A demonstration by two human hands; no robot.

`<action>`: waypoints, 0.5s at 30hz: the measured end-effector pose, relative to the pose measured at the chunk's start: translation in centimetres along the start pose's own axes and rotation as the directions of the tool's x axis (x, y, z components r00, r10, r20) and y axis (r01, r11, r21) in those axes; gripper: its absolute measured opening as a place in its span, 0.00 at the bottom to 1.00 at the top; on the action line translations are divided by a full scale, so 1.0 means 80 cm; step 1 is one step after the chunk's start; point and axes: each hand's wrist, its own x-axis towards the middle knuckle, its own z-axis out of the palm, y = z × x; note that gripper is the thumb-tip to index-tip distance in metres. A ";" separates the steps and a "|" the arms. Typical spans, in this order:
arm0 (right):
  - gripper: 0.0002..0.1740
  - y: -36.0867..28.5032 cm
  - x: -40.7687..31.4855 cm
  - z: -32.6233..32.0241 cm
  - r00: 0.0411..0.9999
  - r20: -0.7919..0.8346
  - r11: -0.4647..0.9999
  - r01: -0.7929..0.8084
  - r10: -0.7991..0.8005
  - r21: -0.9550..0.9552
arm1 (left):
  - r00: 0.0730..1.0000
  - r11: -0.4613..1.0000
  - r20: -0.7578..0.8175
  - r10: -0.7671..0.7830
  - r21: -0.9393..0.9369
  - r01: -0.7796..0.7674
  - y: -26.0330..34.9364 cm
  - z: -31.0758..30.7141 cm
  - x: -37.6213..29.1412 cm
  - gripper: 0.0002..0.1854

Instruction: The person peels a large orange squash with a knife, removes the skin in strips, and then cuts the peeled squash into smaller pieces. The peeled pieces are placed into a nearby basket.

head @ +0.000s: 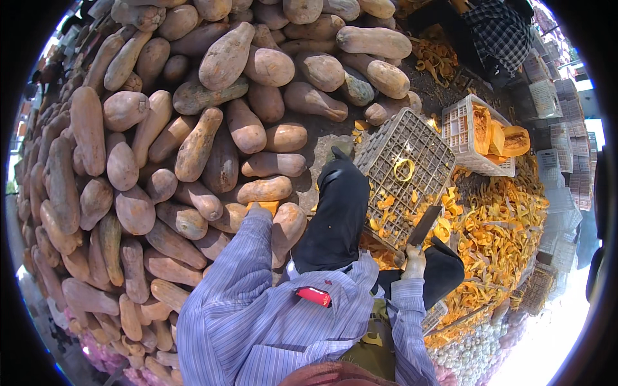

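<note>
In my gloved right hand point(414, 264) is the handle of a broad-bladed knife point(425, 225). Its dark blade points up and away from me, over the near edge of an upturned plastic crate point(386, 186). A yellow ring of peel point(403, 170) and orange scraps lie on that crate's grid. My left hand point(259, 210) reaches out to the left among whole butternut-type squashes point(264, 189). It is at a bright orange cut piece of squash point(269, 207). The sleeve hides most of this hand, so its grip on the piece is unclear.
Whole squashes point(137, 210) are heaped along the left and far side. A white crate point(456, 128) at right holds cut squash point(514, 141). Peelings point(502, 241) cover the ground on my right. Stacked crates point(555, 159) stand beyond. Another person in a checked garment point(499, 36) is at upper right.
</note>
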 end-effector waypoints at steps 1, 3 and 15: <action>0.06 0.004 0.003 -0.003 1.000 -0.024 1.000 0.016 -0.016 0.005 | 1.000 1.000 0.013 -0.008 -0.016 0.008 -0.003 0.002 -0.005 0.47; 0.05 0.015 0.009 -0.015 0.995 -0.093 0.999 0.045 -0.042 0.026 | 0.998 0.995 0.059 -0.026 -0.093 0.032 -0.006 0.009 -0.009 0.47; 0.05 0.045 0.020 -0.045 0.982 0.180 0.979 0.011 -0.049 0.205 | 0.982 0.850 0.115 -0.149 -0.492 0.187 -0.001 0.004 -0.015 0.40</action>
